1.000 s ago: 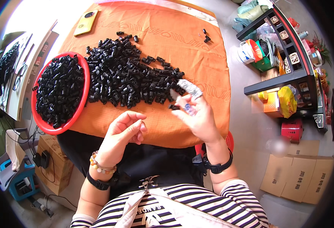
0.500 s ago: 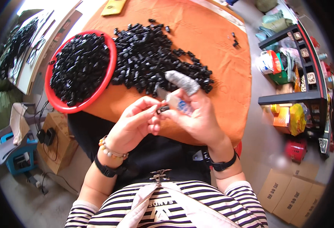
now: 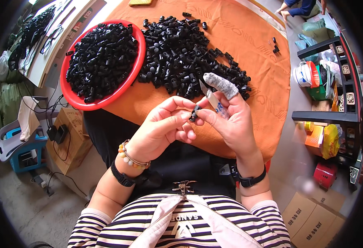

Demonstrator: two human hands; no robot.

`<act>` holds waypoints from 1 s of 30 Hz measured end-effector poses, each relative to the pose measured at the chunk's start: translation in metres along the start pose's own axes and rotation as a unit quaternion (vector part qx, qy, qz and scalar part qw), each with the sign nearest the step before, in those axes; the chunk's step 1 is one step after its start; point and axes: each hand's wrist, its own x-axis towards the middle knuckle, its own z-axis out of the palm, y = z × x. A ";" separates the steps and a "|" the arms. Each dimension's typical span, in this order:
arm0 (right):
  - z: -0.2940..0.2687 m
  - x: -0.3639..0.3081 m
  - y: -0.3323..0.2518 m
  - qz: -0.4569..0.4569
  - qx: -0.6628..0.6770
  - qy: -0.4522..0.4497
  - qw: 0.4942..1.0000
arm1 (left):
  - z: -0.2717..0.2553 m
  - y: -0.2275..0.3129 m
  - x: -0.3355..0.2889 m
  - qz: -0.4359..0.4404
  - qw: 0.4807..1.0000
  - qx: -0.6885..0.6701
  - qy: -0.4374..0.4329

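Observation:
A small black plastic cord lock point(image 3: 194, 113) is pinched between my hands, just in front of the table edge. My left hand point(image 3: 169, 121) grips it between thumb and fingers, the other fingers curled. From the other side, the thumb of my right hand point(image 3: 231, 124) presses on it. That hand also holds a small blade point(image 3: 217, 104) with a pale, blue-marked grip and a metal tip pointing up and away. A grey knitted sleeve point(image 3: 223, 84) covers the right index finger. Beyond my hands lies a large pile of similar black cord locks point(image 3: 177, 53).
A red round basin point(image 3: 139, 66) full of black pieces stands left on the orange tablecloth point(image 3: 264, 87). A few loose pieces point(image 3: 276, 48) lie far right. A dark shelf rack point(image 3: 326, 115) stands right, cardboard point(image 3: 313, 219) below it; a plastic stool point(image 3: 28, 153) is left.
My hands sit further right in view, still together on the cord lock, which is now more upright. The table and basin have shifted in view, and a person's legs show at the far right.

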 end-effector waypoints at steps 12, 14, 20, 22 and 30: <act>-0.004 0.007 0.008 -0.012 -0.027 0.016 0.999 | -0.008 -0.004 0.003 -0.005 0.999 -0.025 -0.037; -0.004 0.007 0.008 -0.013 -0.013 0.029 0.999 | -0.007 -0.003 0.003 -0.002 0.998 -0.044 -0.044; -0.001 0.007 0.008 0.012 0.029 0.015 0.999 | -0.003 -0.005 0.004 0.001 0.998 -0.051 -0.024; 0.000 0.009 0.009 0.013 0.025 0.005 1.000 | -0.003 -0.006 0.003 0.001 0.999 -0.043 -0.020; 0.004 0.010 0.006 0.028 0.034 -0.005 0.999 | -0.002 -0.005 0.003 -0.002 1.000 0.004 0.011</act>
